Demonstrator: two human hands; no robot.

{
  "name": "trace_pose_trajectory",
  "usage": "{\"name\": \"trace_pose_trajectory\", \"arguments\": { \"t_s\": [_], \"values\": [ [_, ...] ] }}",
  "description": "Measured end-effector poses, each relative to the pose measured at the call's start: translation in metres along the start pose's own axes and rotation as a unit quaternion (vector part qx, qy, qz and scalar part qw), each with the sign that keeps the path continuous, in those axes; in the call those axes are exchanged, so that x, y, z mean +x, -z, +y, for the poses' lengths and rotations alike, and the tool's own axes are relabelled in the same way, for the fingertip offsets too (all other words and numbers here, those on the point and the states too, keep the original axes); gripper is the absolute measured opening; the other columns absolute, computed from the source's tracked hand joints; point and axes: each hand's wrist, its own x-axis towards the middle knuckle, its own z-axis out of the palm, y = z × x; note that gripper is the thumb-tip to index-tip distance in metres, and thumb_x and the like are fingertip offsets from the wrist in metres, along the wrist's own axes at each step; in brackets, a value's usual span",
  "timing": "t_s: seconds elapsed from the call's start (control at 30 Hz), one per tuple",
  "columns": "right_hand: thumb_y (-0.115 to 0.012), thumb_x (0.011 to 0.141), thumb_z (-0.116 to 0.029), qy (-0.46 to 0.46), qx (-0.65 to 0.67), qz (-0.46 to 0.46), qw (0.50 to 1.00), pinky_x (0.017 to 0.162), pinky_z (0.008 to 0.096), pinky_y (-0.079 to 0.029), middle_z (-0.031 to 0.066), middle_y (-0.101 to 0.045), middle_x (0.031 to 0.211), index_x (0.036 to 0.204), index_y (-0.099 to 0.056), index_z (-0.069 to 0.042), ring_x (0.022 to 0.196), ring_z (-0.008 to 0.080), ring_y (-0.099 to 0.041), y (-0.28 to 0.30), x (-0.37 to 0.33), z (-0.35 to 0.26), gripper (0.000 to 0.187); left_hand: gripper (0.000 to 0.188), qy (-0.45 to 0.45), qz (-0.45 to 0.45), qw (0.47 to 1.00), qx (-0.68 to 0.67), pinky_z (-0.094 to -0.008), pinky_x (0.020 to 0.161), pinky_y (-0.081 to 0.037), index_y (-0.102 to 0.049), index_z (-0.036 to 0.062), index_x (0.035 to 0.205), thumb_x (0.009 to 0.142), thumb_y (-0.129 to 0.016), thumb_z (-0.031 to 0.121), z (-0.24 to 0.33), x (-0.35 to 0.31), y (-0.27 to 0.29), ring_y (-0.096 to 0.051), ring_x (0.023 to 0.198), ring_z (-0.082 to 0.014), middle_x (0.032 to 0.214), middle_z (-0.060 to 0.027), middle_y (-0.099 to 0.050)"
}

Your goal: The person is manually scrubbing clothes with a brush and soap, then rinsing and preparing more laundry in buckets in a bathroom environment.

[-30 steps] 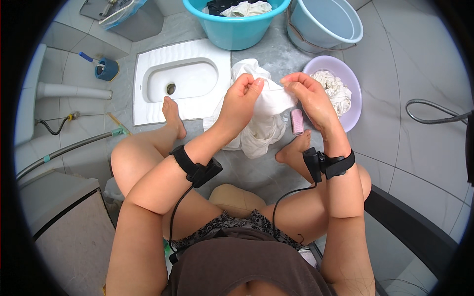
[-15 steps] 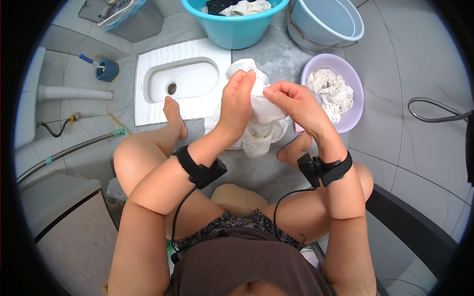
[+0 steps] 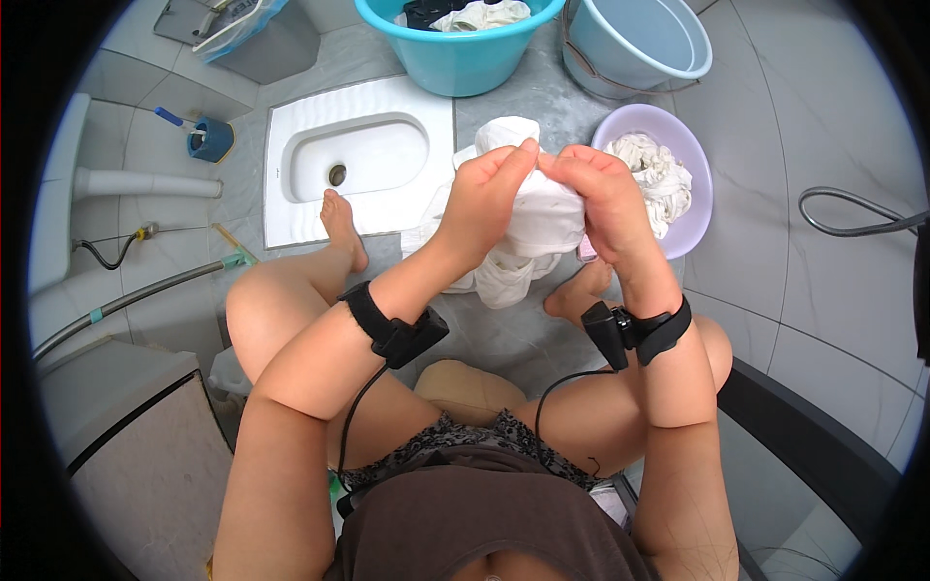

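Between my two hands I hold up a white cloth garment (image 3: pixel 544 221), with its lower folds hanging toward the floor. My left hand (image 3: pixel 484 197) pinches its upper edge between thumb and fingers. Close beside it, my right hand (image 3: pixel 605 198) is closed on the same edge, the two thumbs almost meeting. Part of the cloth rises behind my fingers and more of it spreads below and to the left. What kind of garment it is, I cannot tell. A small pink object (image 3: pixel 586 249) shows partly under my right hand.
A lilac basin (image 3: pixel 699 208) with wet white cloth stands at the right. Behind are a turquoise tub (image 3: pixel 455 66) of laundry and a light blue bucket (image 3: pixel 620 73). A white squat toilet (image 3: pixel 281 208) is set in the floor at the left, near a toilet brush holder (image 3: pixel 210 140).
Both hands have shifted slightly, the left one to the right, so they are now closer together. The garment's gripped edge has moved right and more of its cloth shows below the hands.
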Motion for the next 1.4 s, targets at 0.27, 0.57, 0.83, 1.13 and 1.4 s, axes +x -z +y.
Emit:
{"name": "trace_pose_trajectory", "arguments": {
  "t_s": [0.27, 0.57, 0.83, 1.13, 1.4],
  "values": [
    [-0.055, 0.082, -0.013, 0.440, -0.462, 0.231, 0.735, 0.038, 0.0353, -0.035, 0.0128, -0.047, 0.048, 0.052, -0.046, -0.005, 0.039, 0.0263, -0.046, -0.008, 0.035, 0.034, 0.033, 0.035, 0.096, 0.135, 0.973, -0.158, -0.0245, 0.047, -0.033, -0.053, 0.0045, 0.064, 0.089, -0.044, 0.027, -0.017, -0.008, -0.032, -0.040, 0.054, -0.0064, 0.058, 0.0007, -0.047],
    [-0.055, 0.081, -0.013, 0.382, -0.358, 0.250, 0.814, 0.038, 0.0350, -0.034, 0.0160, -0.044, 0.046, 0.053, -0.048, -0.005, 0.037, 0.0284, -0.045, -0.018, 0.038, 0.026, 0.030, 0.027, 0.080, 0.136, 0.984, -0.087, -0.0264, 0.052, -0.038, -0.052, 0.0061, 0.070, 0.088, -0.045, 0.025, -0.017, 0.007, -0.020, -0.044, 0.059, -0.0082, 0.065, 0.0005, -0.050],
    [-0.052, 0.083, -0.013, 0.331, -0.332, 0.280, 0.838, 0.037, 0.0342, -0.034, 0.0152, -0.045, 0.046, 0.053, -0.047, -0.003, 0.035, 0.0261, -0.043, -0.020, 0.029, 0.016, 0.032, 0.023, 0.081, 0.091, 0.989, -0.087, -0.0242, 0.057, -0.041, -0.055, 0.0075, 0.081, 0.089, -0.045, 0.027, -0.016, 0.005, -0.023, -0.049, 0.064, -0.0083, 0.069, 0.0019, -0.051],
    [-0.049, 0.088, -0.026, 0.322, -0.254, 0.248, 0.878, 0.040, 0.0309, -0.032, 0.0086, -0.043, 0.047, 0.054, -0.046, 0.000, 0.041, 0.0117, -0.041, 0.011, 0.052, 0.008, 0.043, 0.040, 0.206, 0.086, 0.962, -0.158, -0.0318, 0.080, -0.044, -0.051, -0.0017, 0.108, 0.090, -0.043, 0.033, -0.005, 0.017, -0.016, -0.057, 0.092, -0.0219, 0.106, -0.0129, -0.057],
    [-0.054, 0.085, -0.037, 0.150, -0.244, 0.019, 0.958, 0.079, 0.0243, -0.038, 0.0053, -0.058, 0.089, 0.093, -0.057, 0.000, 0.085, 0.0110, -0.050, 0.012, 0.025, 0.007, 0.038, 0.039, 0.226, 0.020, 0.921, -0.315, -0.0371, 0.085, -0.045, -0.048, -0.0016, 0.110, 0.091, -0.042, 0.032, 0.011, 0.030, 0.029, -0.056, 0.096, -0.0235, 0.107, -0.0131, -0.056]
  ]
}}
